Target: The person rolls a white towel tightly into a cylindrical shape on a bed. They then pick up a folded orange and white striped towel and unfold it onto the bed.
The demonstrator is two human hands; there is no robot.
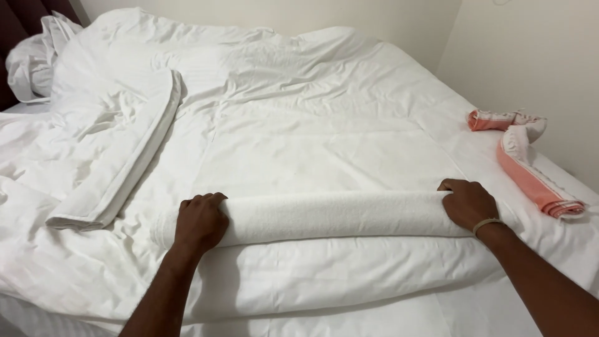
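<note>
A white towel (pixel 331 215) lies rolled into a long tube across the near side of the bed. My left hand (pixel 199 221) rests on top of its left end with fingers curled over the roll. At the roll's right end, my right hand (pixel 468 203) presses down in the same way; a thin band circles that wrist. Both hands grip the roll from above.
The bed carries a crumpled white duvet (pixel 281 100), folded back at the left (pixel 118 168). A white pillow (pixel 34 59) sits at the far left by a dark headboard. A pink-and-white cloth (pixel 530 162) lies at the bed's right edge near a cream wall.
</note>
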